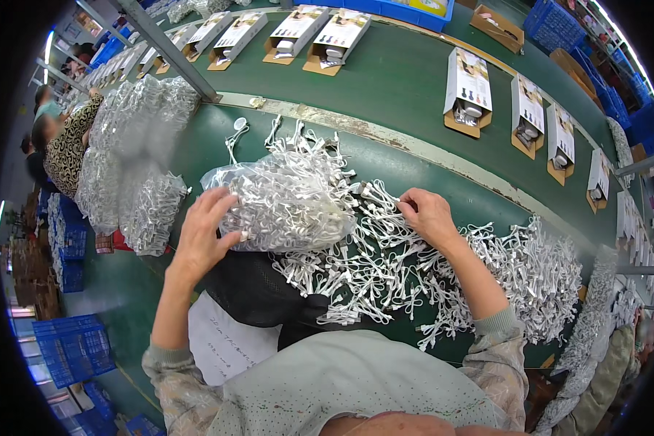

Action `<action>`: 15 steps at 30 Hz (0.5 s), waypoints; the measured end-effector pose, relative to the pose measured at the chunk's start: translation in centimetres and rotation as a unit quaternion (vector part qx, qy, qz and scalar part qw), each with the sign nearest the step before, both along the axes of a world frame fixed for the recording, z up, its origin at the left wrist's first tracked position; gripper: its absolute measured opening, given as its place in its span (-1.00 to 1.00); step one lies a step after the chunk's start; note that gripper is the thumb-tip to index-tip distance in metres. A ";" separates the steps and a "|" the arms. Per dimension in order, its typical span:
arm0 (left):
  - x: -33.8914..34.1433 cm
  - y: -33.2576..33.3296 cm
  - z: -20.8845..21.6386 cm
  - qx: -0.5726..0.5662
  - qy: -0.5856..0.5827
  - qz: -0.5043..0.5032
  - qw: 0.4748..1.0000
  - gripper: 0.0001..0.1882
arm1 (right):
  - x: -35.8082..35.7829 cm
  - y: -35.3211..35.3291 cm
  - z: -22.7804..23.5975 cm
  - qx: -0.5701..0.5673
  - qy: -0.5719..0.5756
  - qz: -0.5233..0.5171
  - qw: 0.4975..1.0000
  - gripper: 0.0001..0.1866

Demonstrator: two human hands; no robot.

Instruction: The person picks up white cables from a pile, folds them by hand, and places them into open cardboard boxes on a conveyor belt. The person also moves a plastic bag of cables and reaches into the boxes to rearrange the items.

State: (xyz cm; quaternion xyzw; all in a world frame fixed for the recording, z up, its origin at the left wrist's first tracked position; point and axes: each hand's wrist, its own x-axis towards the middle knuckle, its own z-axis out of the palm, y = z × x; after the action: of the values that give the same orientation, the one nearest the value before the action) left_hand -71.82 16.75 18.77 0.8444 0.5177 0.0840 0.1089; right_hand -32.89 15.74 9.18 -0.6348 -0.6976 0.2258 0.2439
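A clear plastic bag (pixel 291 203) stuffed with short white cables lies on the green work table in front of me. At the bag's left edge is my left hand (pixel 205 234), thumb and fingers spread apart, the fingertips against the plastic. My right hand (pixel 427 216) is to the right of the bag, its thumb and forefinger closed together on the end of a white cable (pixel 378 195). Loose white cables (pixel 374 269) with plugs are spread below and between the hands. A larger heap of the same cables (pixel 534 283) sits at the right.
Beyond a worn ledge, a green conveyor belt (pixel 392 83) carries open white boxes (pixel 469 91) with white items inside. Large bags of cables (pixel 134 152) stand at the left. A black cloth item (pixel 258 291) and a handwritten sheet (pixel 221 345) lie near me. People sit farther left.
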 end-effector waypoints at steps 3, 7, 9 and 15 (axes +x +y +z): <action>-1.4 -0.9 -3.2 0.079 -0.092 0.048 0.992 -0.66 | -1.0 -0.1 1.3 0.011 0.015 -0.020 1.000 -0.82; 0.4 0.3 -3.4 0.167 -0.187 0.073 0.965 -0.89 | -1.3 0.2 2.4 -0.057 0.094 -0.078 0.991 -0.79; 0.9 1.1 -1.8 0.177 -0.214 0.087 0.957 -0.92 | -1.5 0.6 2.6 -0.083 0.102 -0.088 0.987 -0.76; 2.9 2.6 5.5 0.212 -0.269 0.038 0.939 -0.95 | -1.0 3.1 1.4 -0.131 0.223 -0.096 0.961 -0.71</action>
State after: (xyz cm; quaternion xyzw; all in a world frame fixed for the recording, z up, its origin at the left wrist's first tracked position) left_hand -68.87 19.38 24.26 0.7735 0.4714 0.4196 0.0591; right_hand -33.86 18.85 10.59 -0.6587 -0.5258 0.4263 0.3284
